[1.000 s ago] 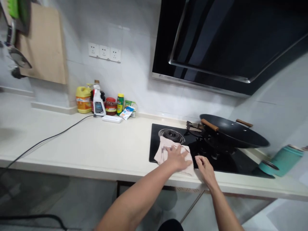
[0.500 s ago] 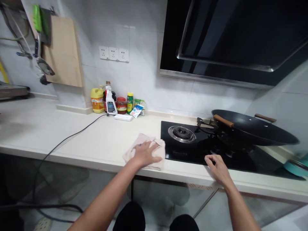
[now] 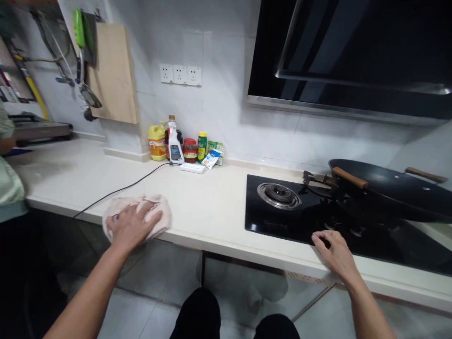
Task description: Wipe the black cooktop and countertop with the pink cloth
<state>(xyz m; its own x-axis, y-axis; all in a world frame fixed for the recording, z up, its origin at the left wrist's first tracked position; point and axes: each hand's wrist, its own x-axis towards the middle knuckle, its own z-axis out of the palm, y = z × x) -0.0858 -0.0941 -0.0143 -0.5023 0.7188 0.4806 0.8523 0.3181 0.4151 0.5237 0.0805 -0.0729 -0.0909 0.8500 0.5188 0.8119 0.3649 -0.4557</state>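
Observation:
On the left part of the pale countertop (image 3: 208,212), my left hand (image 3: 131,227) presses a light pink cloth (image 3: 160,212) down, fingers spread over it and holding it. Part of the cloth overhangs the front edge. My right hand (image 3: 334,252) rests at the counter's front edge, by the near rim of the black gas hob (image 3: 275,221). Its fingers are curled in towards the thumb, and nothing shows in them. Just behind the cloth runs a black cable (image 3: 132,185).
A large wok (image 3: 395,188) sits on the hob's right side under the range hood (image 3: 339,56). Against the wall stand a yellow jug (image 3: 157,142), a white spray bottle (image 3: 174,146) and a red-lidded jar (image 3: 190,150). Another person's sleeve (image 3: 10,188) shows at far left.
My left hand has slid the cloth left along the counter, away from the hob. My right hand stays by the hob. The view has shifted left, bringing another person into sight.

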